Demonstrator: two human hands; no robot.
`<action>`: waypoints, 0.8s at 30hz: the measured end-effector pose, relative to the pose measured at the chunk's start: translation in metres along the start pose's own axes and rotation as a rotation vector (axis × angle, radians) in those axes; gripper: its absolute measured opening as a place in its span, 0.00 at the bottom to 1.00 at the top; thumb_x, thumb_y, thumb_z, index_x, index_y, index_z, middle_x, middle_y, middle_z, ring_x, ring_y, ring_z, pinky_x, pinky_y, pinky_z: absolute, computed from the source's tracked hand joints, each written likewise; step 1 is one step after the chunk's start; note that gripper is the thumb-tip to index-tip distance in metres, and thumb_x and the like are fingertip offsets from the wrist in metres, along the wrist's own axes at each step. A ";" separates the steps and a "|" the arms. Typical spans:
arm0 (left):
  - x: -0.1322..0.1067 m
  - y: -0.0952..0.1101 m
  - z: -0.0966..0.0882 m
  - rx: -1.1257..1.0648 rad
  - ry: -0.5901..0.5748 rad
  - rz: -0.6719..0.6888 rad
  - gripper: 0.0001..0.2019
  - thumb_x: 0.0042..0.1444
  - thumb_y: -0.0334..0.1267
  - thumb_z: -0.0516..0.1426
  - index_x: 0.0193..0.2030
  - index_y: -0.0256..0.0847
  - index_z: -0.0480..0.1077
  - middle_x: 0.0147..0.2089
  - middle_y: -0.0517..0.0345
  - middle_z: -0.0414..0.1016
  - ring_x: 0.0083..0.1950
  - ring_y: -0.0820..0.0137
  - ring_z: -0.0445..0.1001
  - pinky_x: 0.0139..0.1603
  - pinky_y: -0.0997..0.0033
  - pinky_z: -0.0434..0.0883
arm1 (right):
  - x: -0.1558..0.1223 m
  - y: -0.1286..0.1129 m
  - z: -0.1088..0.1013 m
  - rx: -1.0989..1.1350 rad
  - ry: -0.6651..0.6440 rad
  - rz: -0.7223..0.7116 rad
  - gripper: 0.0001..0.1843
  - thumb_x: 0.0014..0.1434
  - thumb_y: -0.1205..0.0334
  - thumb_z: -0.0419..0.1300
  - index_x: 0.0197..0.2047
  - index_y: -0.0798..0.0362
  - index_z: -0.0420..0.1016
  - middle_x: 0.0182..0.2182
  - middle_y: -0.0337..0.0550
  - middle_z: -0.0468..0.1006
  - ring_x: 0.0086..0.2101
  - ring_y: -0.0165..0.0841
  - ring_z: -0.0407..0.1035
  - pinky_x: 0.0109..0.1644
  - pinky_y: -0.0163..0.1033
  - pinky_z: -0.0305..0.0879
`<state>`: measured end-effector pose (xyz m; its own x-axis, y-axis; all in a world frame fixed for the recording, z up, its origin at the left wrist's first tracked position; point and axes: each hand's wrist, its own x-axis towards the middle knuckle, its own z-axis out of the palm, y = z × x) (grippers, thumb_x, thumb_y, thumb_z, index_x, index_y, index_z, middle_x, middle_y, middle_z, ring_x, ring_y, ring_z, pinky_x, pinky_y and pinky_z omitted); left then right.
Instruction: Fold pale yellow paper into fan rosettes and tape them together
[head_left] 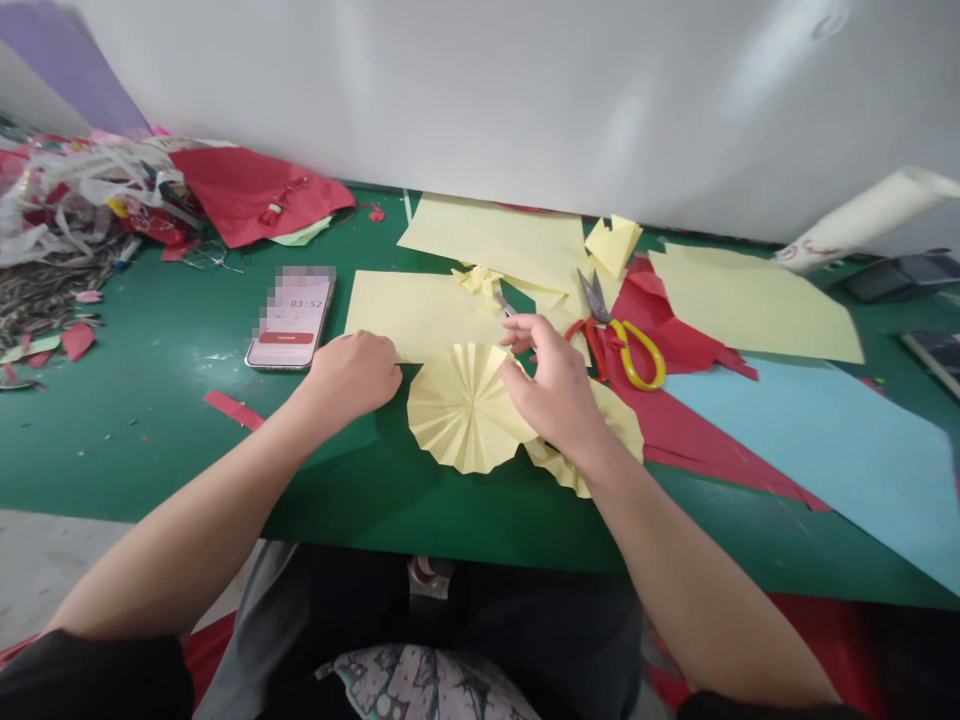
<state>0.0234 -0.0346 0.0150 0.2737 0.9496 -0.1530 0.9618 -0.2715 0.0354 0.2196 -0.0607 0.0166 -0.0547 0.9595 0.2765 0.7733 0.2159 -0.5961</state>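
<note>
- Left hand (352, 378): clenched, rested on bench (150, 420) at 9 o'clock of pleated yellow paper fan (461, 410).
- Right hand (559, 395): pinched fan's rim at 3 o'clock.
- Scissors (626, 345): lay at fan's 1 o'clock.

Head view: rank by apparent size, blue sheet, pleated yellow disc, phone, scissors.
1. blue sheet
2. pleated yellow disc
3. phone and scissors: about alike, not ranked

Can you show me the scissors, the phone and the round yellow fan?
scissors (595, 293): head view, on the blades.
phone (292, 318): head view, middle of screen.
round yellow fan (461, 410): head view, pleated centre.
</note>
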 end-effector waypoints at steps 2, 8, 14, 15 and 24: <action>0.001 -0.001 -0.001 -0.028 0.088 -0.034 0.10 0.52 0.35 0.45 0.26 0.36 0.64 0.28 0.45 0.72 0.31 0.58 0.73 0.22 0.69 0.62 | -0.001 -0.001 -0.001 0.014 0.056 -0.053 0.18 0.48 0.72 0.52 0.44 0.54 0.64 0.38 0.45 0.73 0.39 0.34 0.67 0.45 0.45 0.65; -0.001 0.008 -0.010 -0.566 0.503 0.006 0.05 0.58 0.37 0.45 0.34 0.40 0.57 0.20 0.61 0.69 0.22 0.73 0.68 0.24 0.74 0.62 | -0.006 -0.009 -0.007 0.084 0.116 -0.330 0.16 0.51 0.70 0.53 0.45 0.55 0.64 0.40 0.46 0.74 0.42 0.33 0.67 0.48 0.43 0.65; -0.011 0.022 -0.005 -0.966 0.503 0.378 0.04 0.59 0.37 0.45 0.33 0.41 0.53 0.17 0.68 0.62 0.18 0.79 0.62 0.21 0.78 0.59 | -0.011 -0.014 -0.007 0.065 -0.014 -0.574 0.22 0.54 0.62 0.56 0.53 0.55 0.60 0.47 0.48 0.72 0.49 0.34 0.64 0.53 0.44 0.61; -0.012 0.023 -0.004 -0.975 0.482 0.435 0.04 0.59 0.36 0.45 0.34 0.41 0.53 0.18 0.68 0.62 0.18 0.79 0.60 0.21 0.78 0.59 | -0.011 -0.013 -0.007 0.061 -0.003 -0.581 0.23 0.54 0.60 0.56 0.53 0.55 0.60 0.48 0.48 0.72 0.50 0.34 0.64 0.54 0.44 0.61; -0.017 0.026 -0.005 -0.919 0.306 0.699 0.16 0.56 0.28 0.44 0.52 0.37 0.51 0.32 0.57 0.63 0.31 0.75 0.64 0.30 0.73 0.66 | -0.011 -0.013 -0.007 0.117 0.064 -0.491 0.30 0.54 0.57 0.56 0.59 0.49 0.53 0.53 0.47 0.67 0.52 0.37 0.62 0.54 0.47 0.62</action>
<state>0.0438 -0.0572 0.0231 0.6103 0.6730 0.4179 0.2154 -0.6487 0.7300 0.2149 -0.0758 0.0269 -0.3524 0.7276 0.5886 0.5896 0.6610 -0.4641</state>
